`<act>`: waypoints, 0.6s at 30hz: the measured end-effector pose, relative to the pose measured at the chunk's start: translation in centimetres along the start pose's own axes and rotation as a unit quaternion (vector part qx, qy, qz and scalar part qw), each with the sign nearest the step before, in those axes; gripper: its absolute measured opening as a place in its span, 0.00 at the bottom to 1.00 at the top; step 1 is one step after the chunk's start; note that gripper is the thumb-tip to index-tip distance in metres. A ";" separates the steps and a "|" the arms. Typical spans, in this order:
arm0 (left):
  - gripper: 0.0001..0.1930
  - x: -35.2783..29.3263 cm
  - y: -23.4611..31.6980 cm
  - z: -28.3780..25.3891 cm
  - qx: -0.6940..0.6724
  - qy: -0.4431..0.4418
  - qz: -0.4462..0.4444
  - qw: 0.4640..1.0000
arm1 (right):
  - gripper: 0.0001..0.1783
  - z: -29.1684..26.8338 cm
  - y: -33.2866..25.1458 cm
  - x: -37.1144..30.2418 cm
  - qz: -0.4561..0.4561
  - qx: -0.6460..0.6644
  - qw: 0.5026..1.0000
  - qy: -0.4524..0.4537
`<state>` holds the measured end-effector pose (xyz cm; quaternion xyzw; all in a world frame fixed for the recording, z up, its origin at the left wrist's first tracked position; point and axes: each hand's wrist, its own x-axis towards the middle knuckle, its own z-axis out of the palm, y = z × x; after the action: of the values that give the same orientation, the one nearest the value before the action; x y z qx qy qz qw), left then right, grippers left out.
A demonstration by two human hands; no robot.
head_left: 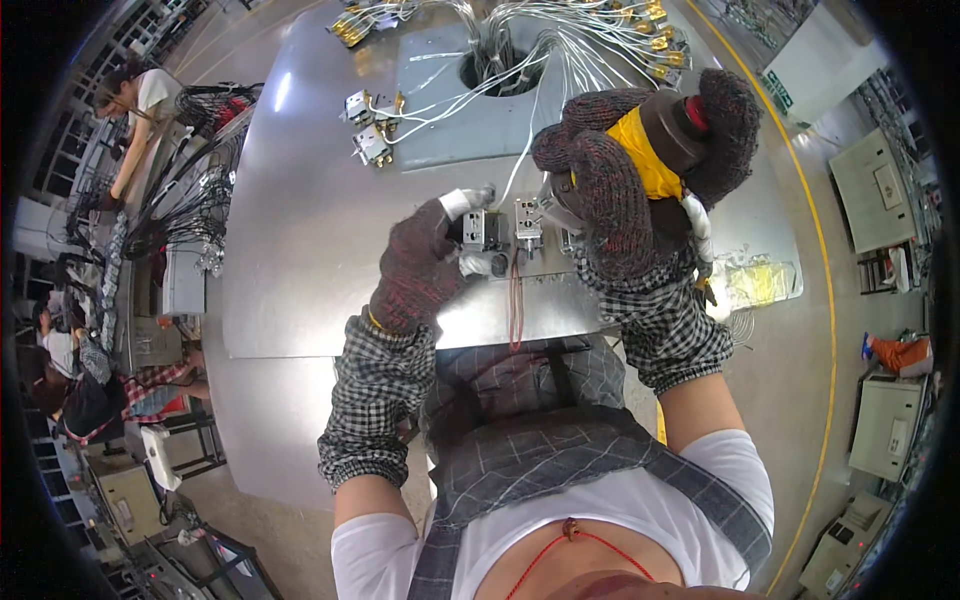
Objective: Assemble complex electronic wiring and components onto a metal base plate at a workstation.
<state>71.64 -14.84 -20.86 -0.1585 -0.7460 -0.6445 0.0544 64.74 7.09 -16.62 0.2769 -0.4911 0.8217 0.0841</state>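
My left hand (425, 255), in a dark knit glove with white-wrapped fingertips, is closed around a small silver metal block (476, 231) on the table. Thumb and finger press at its two ends. My right hand (625, 215), gloved the same way, grips a power tool (655, 150) with a yellow band, a black body and a red spot on its rear. The tool's silver nose (562, 203) points down-left, close beside a second small metal block (528, 222). Dark knit cloth (728, 135) covers the tool's far end. A reddish-brown cord loop (516, 310) hangs over the table's front edge.
The metal table (290, 250) carries a grey plate (430, 75) with a hole, where many silver cables (495, 60) with brass-coloured ends gather. More connectors (372, 140) lie left of it. A yellow-and-clear plastic bag (755, 283) sits at right. Co-workers (150, 95) are at left.
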 end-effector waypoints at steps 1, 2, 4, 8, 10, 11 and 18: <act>0.33 0.1 0.0 -0.2 0.059 -0.035 0.002 0.998 | 0.29 0.1 -0.1 0.0 -0.010 0.006 1.000 0.003; 0.33 0.0 -0.1 -0.1 0.055 -0.028 0.000 0.998 | 0.29 0.2 -0.3 0.0 -0.019 0.012 1.000 0.007; 0.35 0.2 0.4 -0.2 0.050 -0.035 0.000 0.998 | 0.29 0.3 -0.5 0.0 -0.032 0.018 0.999 0.010; 0.40 0.3 -0.1 -0.1 0.037 -0.042 -0.004 0.998 | 0.29 0.3 -0.7 -0.5 -0.017 0.000 1.000 -0.008; 0.36 0.5 -0.9 0.0 0.046 -0.040 0.011 0.998 | 0.28 0.2 -0.5 -0.7 -0.003 -0.016 1.000 -0.020; 0.33 0.4 -1.0 0.0 0.056 -0.039 0.027 0.997 | 0.28 0.3 -0.5 -0.8 -0.002 -0.019 0.999 -0.026; 0.35 1.2 2.6 1.6 0.226 -0.003 0.076 0.971 | 0.28 -0.1 -4.5 1.1 -0.118 0.016 0.991 -0.066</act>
<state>71.48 -12.74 -18.27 -0.2007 -0.8585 -0.4522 0.1353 65.66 9.25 -12.68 0.3875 -0.4466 0.7936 0.1437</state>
